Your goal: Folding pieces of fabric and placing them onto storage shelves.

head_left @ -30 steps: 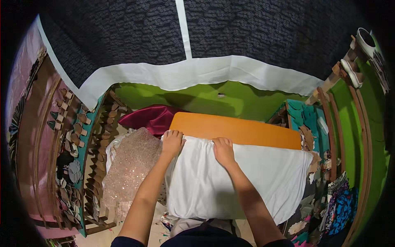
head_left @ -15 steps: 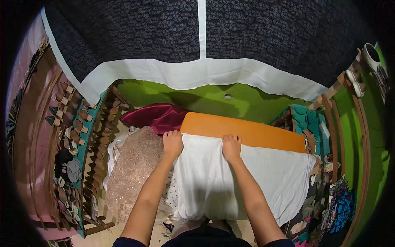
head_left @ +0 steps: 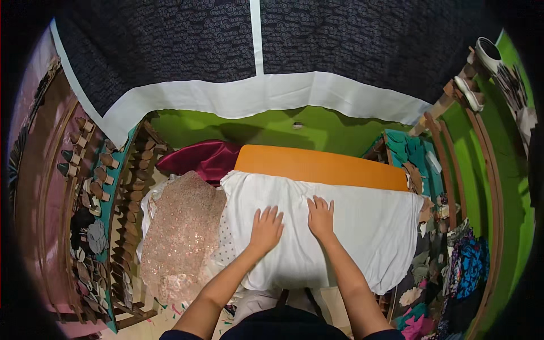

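Head view: the left hand (head_left: 266, 229) lies palm down on the white cloth (head_left: 371, 232), fingers extended and spread, gripping nothing. The right hand (head_left: 321, 218) lies on the same cloth, slightly farther forward and near its far edge; its fingers are also extended and loose, with no fabric visibly pinched.

The cloth is directly in front of the person, draped over the near part of the orange board (head_left: 317, 164). A strip of the board is exposed along the far side. The cloth is creased around and between the hands and smoother toward the right.

To the left, sequined fabric (head_left: 184, 226) lies just beside the cloth; maroon fabric (head_left: 207, 158) lies behind it, next to the board's left end. Farther left is a rack holding shoes (head_left: 102, 175). At right, blue patterned fabric (head_left: 471, 269) is bunched. A dark curtain (head_left: 170, 45) with a white border hangs before the green wall (head_left: 272, 120).
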A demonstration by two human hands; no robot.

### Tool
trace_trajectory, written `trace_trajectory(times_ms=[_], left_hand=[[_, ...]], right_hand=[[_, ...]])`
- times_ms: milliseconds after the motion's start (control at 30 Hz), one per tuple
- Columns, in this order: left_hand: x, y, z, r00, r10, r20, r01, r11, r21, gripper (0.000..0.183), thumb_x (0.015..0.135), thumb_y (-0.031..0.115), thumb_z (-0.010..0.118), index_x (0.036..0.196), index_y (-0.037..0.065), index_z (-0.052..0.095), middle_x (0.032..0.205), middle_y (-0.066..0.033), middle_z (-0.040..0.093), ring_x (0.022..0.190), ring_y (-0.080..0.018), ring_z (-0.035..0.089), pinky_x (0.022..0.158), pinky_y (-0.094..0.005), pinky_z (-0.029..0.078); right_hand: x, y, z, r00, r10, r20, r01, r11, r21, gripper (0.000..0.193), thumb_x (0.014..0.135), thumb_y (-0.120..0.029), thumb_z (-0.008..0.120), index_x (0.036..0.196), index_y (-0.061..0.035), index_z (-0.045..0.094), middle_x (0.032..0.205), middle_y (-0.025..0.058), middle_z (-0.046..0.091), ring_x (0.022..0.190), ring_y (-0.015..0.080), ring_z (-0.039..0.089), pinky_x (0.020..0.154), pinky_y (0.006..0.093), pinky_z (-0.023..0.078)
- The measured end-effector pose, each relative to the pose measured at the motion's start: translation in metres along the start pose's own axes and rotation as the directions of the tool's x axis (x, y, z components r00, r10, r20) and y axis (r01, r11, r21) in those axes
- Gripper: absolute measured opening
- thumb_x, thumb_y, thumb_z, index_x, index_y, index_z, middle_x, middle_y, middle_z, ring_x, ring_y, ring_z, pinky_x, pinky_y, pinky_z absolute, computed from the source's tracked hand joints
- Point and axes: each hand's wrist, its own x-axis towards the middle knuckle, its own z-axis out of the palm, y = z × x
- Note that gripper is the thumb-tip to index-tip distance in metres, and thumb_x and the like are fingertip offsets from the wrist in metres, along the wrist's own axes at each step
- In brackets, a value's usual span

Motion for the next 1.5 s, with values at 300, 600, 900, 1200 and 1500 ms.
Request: trace_trajectory(times_ms=[300,600,900,1200,1500], left_hand=[[-0.109,0.098,0.030,0.998,0.059,-0.031,-0.061,0.993,-0.097,0.033,0.079,0.020,0.053,0.109,0.006,0.054,0.118,-0.0143,0.049,0.113,-0.0290,0.042,0.096,-0.0478,0.030],[-0.236,0.195,0.071,0.998,-0.034,0.057,0.037,0.998,-0.058,0.043,0.074,0.017,0.057,0.115,0.010,0.050,0.122,-0.0125,0.045,0.113,-0.0266,0.042,0.097,-0.0437,0.031],[-0.283,0.194,0.097,0.959,-0.215,0.184,0.235,0.967,-0.095,0.041,0.073,0.019,0.056,0.111,0.003,0.050,0.110,-0.0173,0.051,0.095,-0.0329,0.053,0.079,-0.0413,0.045],[-0.277,0.094,0.142,0.614,-0.782,-0.107,0.750,0.620,-0.230,0.076,0.068,0.037,0.067,0.119,-0.010,0.036,0.119,-0.0276,0.041,0.111,-0.0403,0.040,0.092,-0.0398,0.037],[-0.241,0.029,0.228,0.686,-0.715,0.134,0.700,0.600,-0.387,0.094,0.062,0.044,0.073,0.126,-0.009,0.030,0.124,-0.0278,0.040,0.115,-0.0346,0.041,0.095,-0.0392,0.035]], right_hand=[[-0.149,0.020,-0.040,0.961,-0.271,0.061,0.244,0.929,0.278,0.026,0.074,-0.005,0.051,0.098,-0.0042,0.058,0.103,0.0133,0.055,0.099,0.0286,0.050,0.093,0.0483,0.033],[-0.323,0.054,-0.074,0.861,-0.498,0.108,0.423,0.816,0.394,0.019,0.069,-0.007,0.055,0.088,-0.0038,0.056,0.100,0.0127,0.054,0.095,0.0288,0.051,0.083,0.0416,0.040],[-0.386,0.139,-0.056,0.787,0.137,0.602,-0.361,0.893,0.269,0.025,0.078,-0.016,0.053,0.097,-0.0030,0.061,0.102,0.0138,0.058,0.096,0.0324,0.054,0.079,0.0405,0.045],[-0.369,0.186,-0.013,0.424,0.574,0.700,-0.901,0.348,0.260,0.071,0.073,-0.042,0.066,0.115,0.0117,0.046,0.109,0.0228,0.054,0.100,0.0296,0.053,0.083,0.0324,0.041],[-0.364,0.228,0.075,0.351,0.553,0.756,-0.909,0.007,0.417,0.102,0.063,-0.053,0.069,0.140,-0.0097,0.018,0.143,0.0157,0.017,0.129,0.0345,0.020,0.100,0.0485,0.024]])
